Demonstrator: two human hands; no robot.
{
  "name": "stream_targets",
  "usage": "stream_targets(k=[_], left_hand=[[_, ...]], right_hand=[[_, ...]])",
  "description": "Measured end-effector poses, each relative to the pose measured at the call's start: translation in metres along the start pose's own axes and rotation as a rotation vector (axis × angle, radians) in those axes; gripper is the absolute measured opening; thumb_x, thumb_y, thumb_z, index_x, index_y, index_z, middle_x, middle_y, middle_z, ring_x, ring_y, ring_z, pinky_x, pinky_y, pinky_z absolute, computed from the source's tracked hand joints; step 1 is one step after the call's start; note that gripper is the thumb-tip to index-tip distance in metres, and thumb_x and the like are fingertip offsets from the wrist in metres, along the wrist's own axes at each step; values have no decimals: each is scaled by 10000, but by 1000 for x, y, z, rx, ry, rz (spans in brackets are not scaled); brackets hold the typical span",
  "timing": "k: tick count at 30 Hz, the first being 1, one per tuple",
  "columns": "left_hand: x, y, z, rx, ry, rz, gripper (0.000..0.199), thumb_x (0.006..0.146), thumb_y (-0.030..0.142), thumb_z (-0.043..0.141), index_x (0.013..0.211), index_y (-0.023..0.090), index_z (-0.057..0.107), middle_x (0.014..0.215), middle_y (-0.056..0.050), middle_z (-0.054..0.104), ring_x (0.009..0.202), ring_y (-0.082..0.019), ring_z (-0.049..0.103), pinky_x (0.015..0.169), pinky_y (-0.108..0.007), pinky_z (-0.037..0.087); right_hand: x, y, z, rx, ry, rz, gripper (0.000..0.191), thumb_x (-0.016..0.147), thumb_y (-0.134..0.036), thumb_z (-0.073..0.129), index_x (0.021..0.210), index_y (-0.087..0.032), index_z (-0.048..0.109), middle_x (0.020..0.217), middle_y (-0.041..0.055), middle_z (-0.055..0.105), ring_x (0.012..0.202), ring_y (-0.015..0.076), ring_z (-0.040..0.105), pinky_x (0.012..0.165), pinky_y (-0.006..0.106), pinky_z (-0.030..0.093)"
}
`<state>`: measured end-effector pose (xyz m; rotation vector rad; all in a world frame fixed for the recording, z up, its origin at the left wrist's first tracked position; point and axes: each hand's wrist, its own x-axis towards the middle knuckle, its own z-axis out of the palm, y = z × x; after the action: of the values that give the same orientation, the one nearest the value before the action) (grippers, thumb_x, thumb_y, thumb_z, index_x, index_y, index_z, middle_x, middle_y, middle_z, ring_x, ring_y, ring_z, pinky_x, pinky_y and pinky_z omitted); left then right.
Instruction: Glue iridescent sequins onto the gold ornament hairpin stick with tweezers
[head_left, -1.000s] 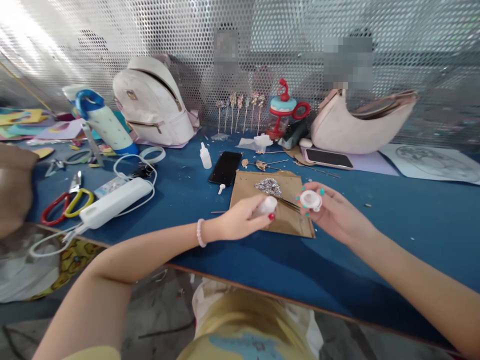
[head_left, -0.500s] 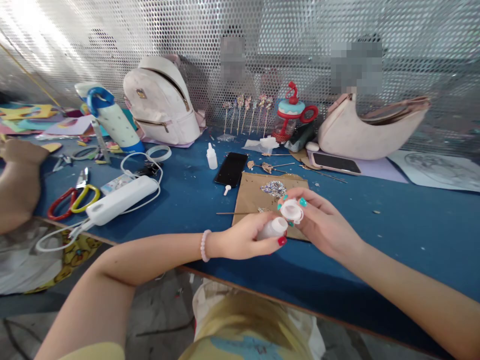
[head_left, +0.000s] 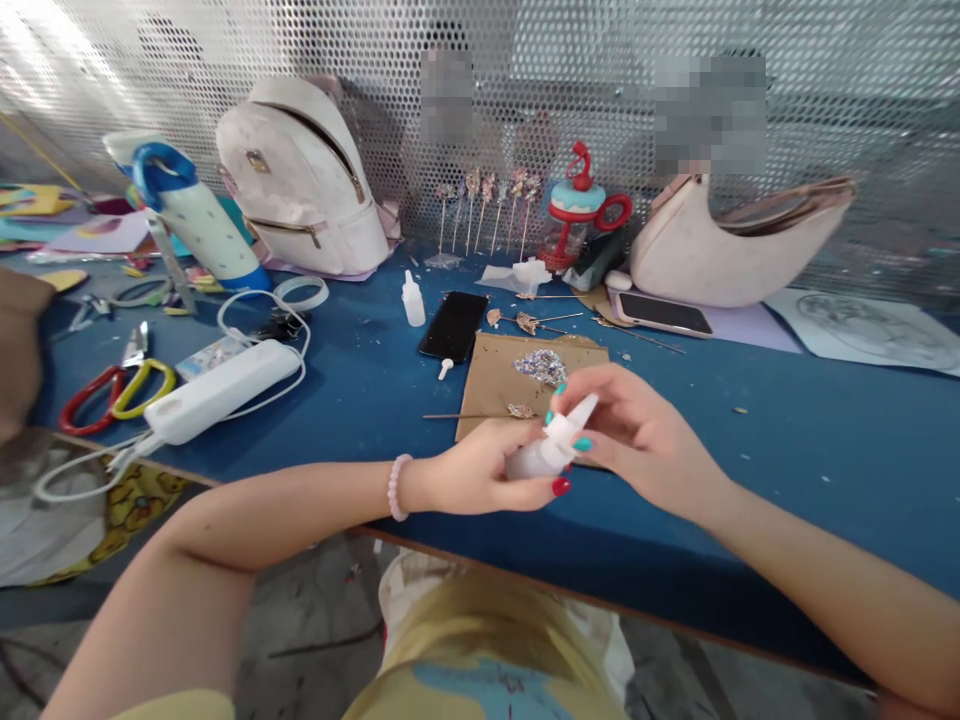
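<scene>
My left hand [head_left: 487, 468] is wrapped round a small translucent glue bottle [head_left: 531, 460], tilted up to the right. On the bottle's mouth sits a white nozzle cap [head_left: 559, 430], pinched by the fingers of my right hand [head_left: 637, 430]. Beneath and behind both hands lies a piece of brown cardboard [head_left: 487, 370]. It bears a pile of shiny rhinestones [head_left: 541, 367] and a thin stick [head_left: 465, 416] with a small decorated end. My hands cover the cardboard's near right part.
Left of the cardboard are a black phone [head_left: 454, 325], a second small bottle [head_left: 412, 302], a white power strip [head_left: 225, 390] and scissors [head_left: 124, 385]. Behind stand a backpack [head_left: 300, 190], a red-and-blue cup [head_left: 576, 205] and a handbag [head_left: 735, 255]. Another person's arm [head_left: 19, 350] rests far left.
My right hand has turned the nozzle cap over and brought it onto the bottle's open mouth. The view has shifted slightly, and my left hand still holds the bottle.
</scene>
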<state>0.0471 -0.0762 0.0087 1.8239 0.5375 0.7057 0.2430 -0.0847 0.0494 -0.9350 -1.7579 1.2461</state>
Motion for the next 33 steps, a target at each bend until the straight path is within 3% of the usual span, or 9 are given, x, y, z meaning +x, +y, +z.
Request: stream_targets(k=[5, 9, 14, 21, 30, 33], left_hand=[[0, -1, 1, -52, -6, -58, 302, 812, 403, 631, 910, 123, 576, 688, 14, 505, 550, -61, 399, 487, -179, 335], [2, -4, -1, 75, -2, -45, 328, 806, 422, 635, 940, 124, 608, 722, -4, 555, 587, -80, 454, 521, -192, 357], [3, -3, -2, 185, 7, -29, 299, 813, 418, 617, 892, 130, 609, 733, -8, 565, 619, -90, 475, 547, -200, 362], [2, -4, 2, 371, 10, -47, 282, 793, 417, 601, 742, 145, 547, 636, 17, 506, 569, -84, 435, 525, -213, 317], [3, -2, 1, 411, -88, -13, 274, 801, 375, 630, 965, 157, 598, 820, -30, 649, 720, -135, 579, 629, -219, 407], [3, -3, -2, 443, -69, -2, 288, 816, 421, 612, 933, 158, 595, 800, -31, 638, 701, -139, 579, 619, -227, 406]], right_hand=[[-1, -15, -14, -455, -138, -176, 188, 849, -316, 634, 1014, -240, 587, 983, 39, 664, 836, 161, 630, 725, 287, 519], [-1, -22, -19, -646, -212, -244, 138, 882, -317, 592, 998, -244, 613, 985, 41, 682, 864, 172, 645, 741, 303, 514], [-1, -23, -20, -720, -266, -308, 156, 928, -316, 530, 1004, -236, 639, 1023, 56, 673, 899, 167, 647, 767, 299, 506], [-2, -20, -20, -823, -334, -319, 275, 966, -398, 463, 956, -195, 648, 879, 54, 673, 783, 162, 628, 672, 276, 462], [-3, -12, -17, -1024, -320, -361, 518, 938, -596, 393, 703, -186, 605, 592, 20, 578, 530, 141, 505, 545, 278, 290], [-4, -16, -19, -960, -336, -310, 525, 918, -633, 385, 806, -181, 626, 665, 41, 618, 558, 154, 533, 551, 282, 326]])
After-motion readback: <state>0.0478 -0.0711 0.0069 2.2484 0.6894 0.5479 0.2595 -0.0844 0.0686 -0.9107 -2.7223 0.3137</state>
